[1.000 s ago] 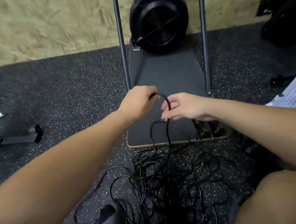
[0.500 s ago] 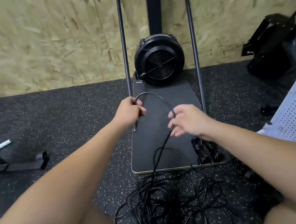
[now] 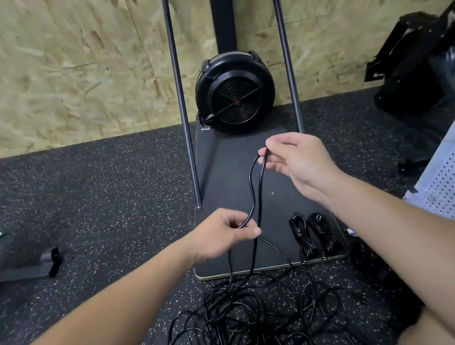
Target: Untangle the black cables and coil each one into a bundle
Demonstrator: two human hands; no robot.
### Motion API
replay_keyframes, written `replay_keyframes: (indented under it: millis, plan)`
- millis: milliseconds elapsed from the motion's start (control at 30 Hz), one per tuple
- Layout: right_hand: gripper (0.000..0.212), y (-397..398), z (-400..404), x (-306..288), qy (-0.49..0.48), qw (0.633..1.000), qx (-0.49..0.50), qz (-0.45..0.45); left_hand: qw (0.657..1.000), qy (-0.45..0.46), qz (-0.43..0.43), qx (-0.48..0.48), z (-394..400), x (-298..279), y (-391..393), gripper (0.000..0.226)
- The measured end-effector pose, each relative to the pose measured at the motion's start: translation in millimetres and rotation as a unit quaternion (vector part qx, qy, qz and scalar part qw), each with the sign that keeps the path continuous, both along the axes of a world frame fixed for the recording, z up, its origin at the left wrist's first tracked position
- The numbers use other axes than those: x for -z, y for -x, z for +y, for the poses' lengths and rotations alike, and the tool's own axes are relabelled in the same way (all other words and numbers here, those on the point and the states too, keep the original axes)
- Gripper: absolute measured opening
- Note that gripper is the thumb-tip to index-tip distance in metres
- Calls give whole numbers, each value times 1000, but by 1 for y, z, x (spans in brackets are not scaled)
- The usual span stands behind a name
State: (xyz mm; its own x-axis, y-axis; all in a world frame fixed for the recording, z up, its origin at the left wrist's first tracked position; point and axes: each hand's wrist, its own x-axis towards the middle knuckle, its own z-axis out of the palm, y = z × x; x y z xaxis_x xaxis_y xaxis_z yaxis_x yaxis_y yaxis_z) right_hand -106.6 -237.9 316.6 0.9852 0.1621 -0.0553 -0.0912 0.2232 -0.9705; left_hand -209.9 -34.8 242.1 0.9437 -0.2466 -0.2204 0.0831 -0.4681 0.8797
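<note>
Both hands held one black cable: the right hand pinched a fold of it between thumb and fingertips, raised over the board, and the left hand pinched the same cable lower down, fingers curled round it. Between the two grips the cable ran as a narrow doubled loop, which looked like the first turn of a coil. From the left hand it dropped to the floor and into the tangle, a loose heap of black loops by the person's knees.

Two bundles lay side by side on the board's near right corner (coiled and wrapped, so apparently finished). By that reckoning the job was only partly done: most of the cable was unsorted in the heap, and how many cables it held could not be told.
</note>
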Motion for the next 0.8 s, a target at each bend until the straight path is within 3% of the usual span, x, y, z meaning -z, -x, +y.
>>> replay_keyframes:
  millis: [67,167,267,400,533,633,800]
  plan:
    - [17,-3,-3,-1,-1,1000,-5,-3,999,10,-33,-35,-6,-3,-9,31]
    - [25,-5,-5,13,193,979,11,-61,986,91,-53,-129,-10,-14,-29,32]
    - [36,7,0,39,310,945,-88,-52,973,171,-36,-149,-10,-23,-44,28]
    - [50,30,13,66,314,905,-287,24,953,254,-34,-159,-14,-33,-50,29]
    - [39,50,20,89,285,885,-364,66,928,327,-36,-176,-15,-43,-58,23]
    - [18,59,19,98,301,880,-362,57,918,346,-44,-190,-10,-46,-61,13]
    - [22,54,15,73,314,916,-248,17,929,302,-35,-212,2,-45,-63,19]
